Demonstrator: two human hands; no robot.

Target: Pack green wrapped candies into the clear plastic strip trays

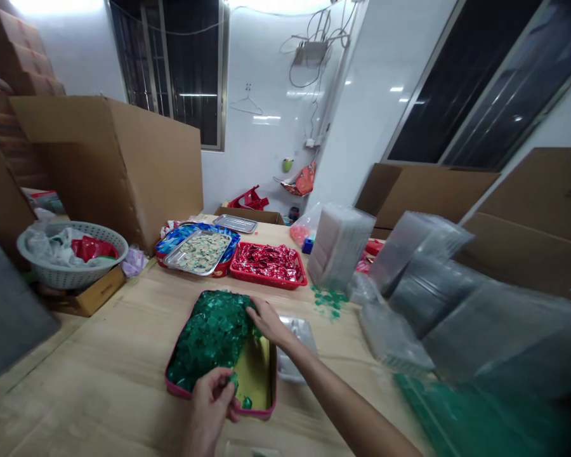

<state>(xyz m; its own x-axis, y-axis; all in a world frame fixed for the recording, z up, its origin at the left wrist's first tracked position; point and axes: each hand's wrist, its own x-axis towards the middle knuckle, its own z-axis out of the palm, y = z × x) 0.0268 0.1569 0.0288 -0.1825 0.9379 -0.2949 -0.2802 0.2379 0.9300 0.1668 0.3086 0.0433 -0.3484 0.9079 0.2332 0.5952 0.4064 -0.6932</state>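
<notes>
Slanted right forearm [337, 393], hands [208, 403] [269, 320] touching green pieces [212, 336], left pinching one

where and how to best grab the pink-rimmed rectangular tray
Probably by the raised rim at its left and right sides, one hand each, coming from outside: the pink-rimmed rectangular tray lies flat on the pale wooden table, with room at its left. A whitish plastic tray crowds its right, so grip nearer the front corner there. Shiny green pieces heap leftward, so that side may weigh more.

Glossy dark-green pieces [212, 333] lie heaped over the left of a rectangular pink-rimmed tray [259, 374], yellow inside, flat on the bench [99, 381].
</notes>
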